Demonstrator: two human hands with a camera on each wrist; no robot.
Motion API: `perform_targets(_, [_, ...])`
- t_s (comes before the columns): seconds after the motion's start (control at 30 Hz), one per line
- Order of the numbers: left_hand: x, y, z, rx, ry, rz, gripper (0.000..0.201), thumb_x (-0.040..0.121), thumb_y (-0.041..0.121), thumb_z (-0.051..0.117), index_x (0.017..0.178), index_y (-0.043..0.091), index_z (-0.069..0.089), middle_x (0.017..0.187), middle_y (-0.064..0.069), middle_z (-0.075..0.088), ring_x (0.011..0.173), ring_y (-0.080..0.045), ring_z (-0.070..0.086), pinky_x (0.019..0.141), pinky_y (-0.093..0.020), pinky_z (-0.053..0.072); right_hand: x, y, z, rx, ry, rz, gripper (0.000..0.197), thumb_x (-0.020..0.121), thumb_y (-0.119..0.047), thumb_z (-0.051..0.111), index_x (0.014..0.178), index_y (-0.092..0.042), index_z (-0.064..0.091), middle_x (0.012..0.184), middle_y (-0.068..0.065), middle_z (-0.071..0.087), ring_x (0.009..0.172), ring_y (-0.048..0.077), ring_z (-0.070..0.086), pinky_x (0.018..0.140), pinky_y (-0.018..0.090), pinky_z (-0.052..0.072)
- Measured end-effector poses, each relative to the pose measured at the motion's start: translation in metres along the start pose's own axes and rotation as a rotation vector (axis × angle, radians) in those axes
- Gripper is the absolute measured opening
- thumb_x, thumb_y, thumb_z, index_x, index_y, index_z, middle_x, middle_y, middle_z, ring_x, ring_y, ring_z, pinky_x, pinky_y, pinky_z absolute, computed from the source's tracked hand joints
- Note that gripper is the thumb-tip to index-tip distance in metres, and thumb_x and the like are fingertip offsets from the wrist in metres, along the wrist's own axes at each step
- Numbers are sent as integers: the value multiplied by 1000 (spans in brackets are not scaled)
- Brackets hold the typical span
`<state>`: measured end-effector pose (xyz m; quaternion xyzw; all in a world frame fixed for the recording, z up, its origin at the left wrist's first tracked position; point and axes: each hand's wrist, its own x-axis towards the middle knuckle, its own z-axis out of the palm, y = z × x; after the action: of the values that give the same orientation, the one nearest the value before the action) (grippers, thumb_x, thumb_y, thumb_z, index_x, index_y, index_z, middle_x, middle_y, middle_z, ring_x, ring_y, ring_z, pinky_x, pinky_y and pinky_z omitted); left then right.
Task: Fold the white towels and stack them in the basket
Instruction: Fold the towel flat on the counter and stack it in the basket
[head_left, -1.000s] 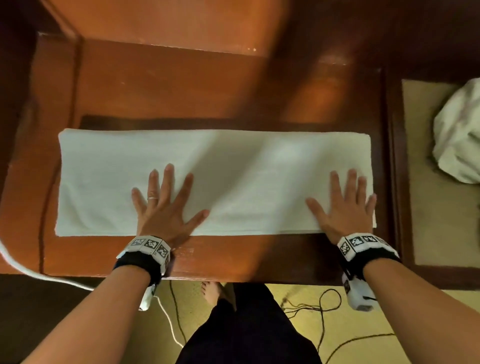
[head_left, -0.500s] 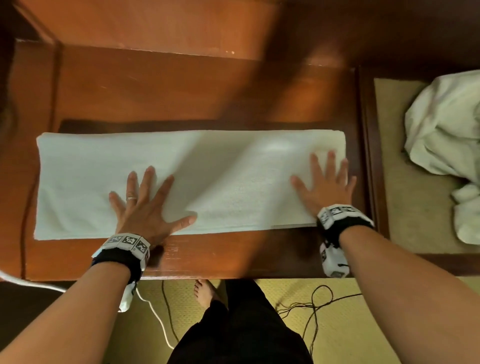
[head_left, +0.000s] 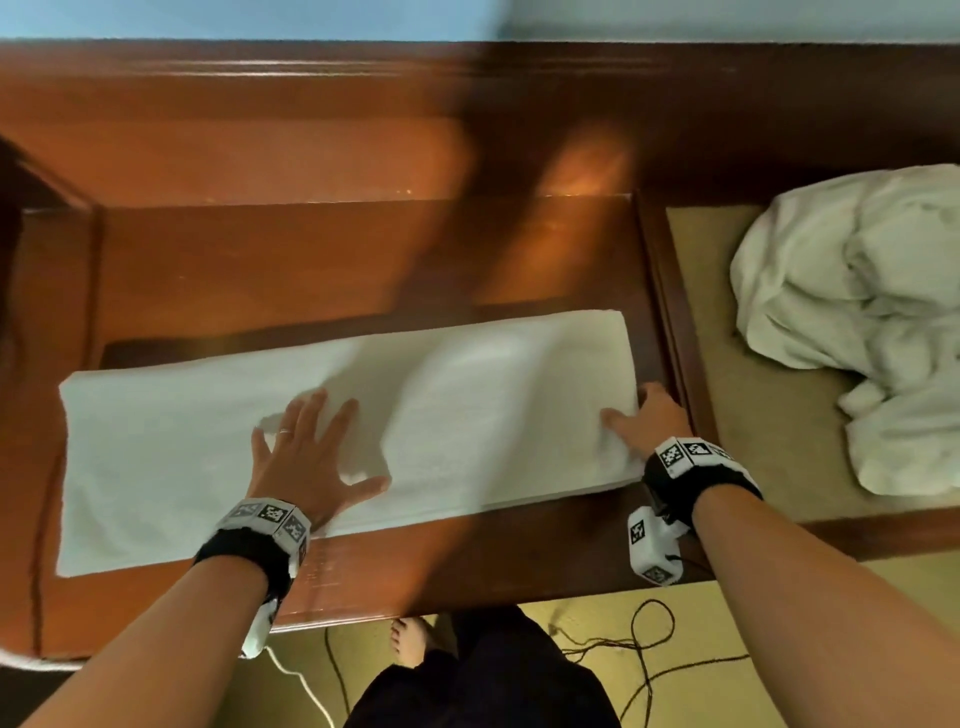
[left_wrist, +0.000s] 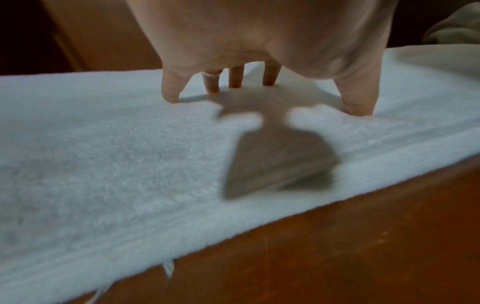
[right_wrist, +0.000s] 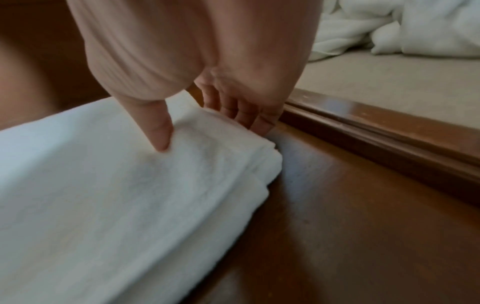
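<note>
Left hand (head_left: 306, 457) fingers spread on towel (head_left: 498, 410) (flat), right hand (head_left: 652, 423) – pinching its end

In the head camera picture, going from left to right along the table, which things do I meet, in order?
Free left end of the folded towel → left hand, flat on the towel → right hand, pinching the towel's right end → wooden divider edge → crumpled white towels on the beige surface.
</note>
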<state>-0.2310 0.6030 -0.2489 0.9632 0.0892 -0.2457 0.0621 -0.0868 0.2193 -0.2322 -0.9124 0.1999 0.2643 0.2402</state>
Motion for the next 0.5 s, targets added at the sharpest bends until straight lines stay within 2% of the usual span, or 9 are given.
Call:
perform_targets(0.07, [0,2,0,-17,3,-10,118,56,98,25,155,37,9,163,-3,2,151,-28,5,115,-66,20,1,-1,2,53,-61,7,50,80,-32,77,118,-7,56,106,9,63,90,26,57,77,33,45])
perform_targets(0.13, [0,4,-1,-27,11,-14,118,55,97,26,155,36,11,162,-3,4,151,-28,7,115,-64,22,2,-2,5,89,-136,0,43,78,-31,79,111,-8,64,98,6,63,87,26,60,76,32,46])
perform_targets(0.2, [0,5,-3,-31,8,-21,118,56,97,28,155,35,13,162,-4,5,150,-27,8,115,-63,23,0,-4,6,128,-170,-5,35,77,-29,80,103,-8,70,97,8,68,88,28,65,77,33,51])
perform_targets(0.27, [-1,6,-6,-40,12,-27,116,58,95,33,155,35,16,162,-4,7,150,-27,10,116,-61,23,-3,-8,2,160,-160,-42,27,76,-22,80,98,-10,69,97,8,69,86,28,65,75,32,50])
perform_targets(0.37, [1,10,-18,-77,17,-36,98,74,81,54,154,32,23,163,-3,14,148,-28,22,118,-58,21,2,-22,-20,139,-63,-152,19,78,-11,74,91,-12,60,87,3,63,84,27,61,70,28,43])
perform_targets(0.43, [6,10,-28,-54,39,-27,84,85,70,54,153,29,28,162,-2,21,147,-27,29,120,-54,21,12,-41,-46,83,70,-215,16,79,-10,67,89,-11,55,84,5,60,83,30,60,69,31,44])
perform_targets(0.5, [10,9,-39,-23,75,-18,77,89,66,52,152,27,32,161,-3,26,146,-25,30,120,-51,21,21,-65,-80,-36,211,-271,15,82,-12,60,95,-11,51,87,9,58,80,32,57,68,34,43])
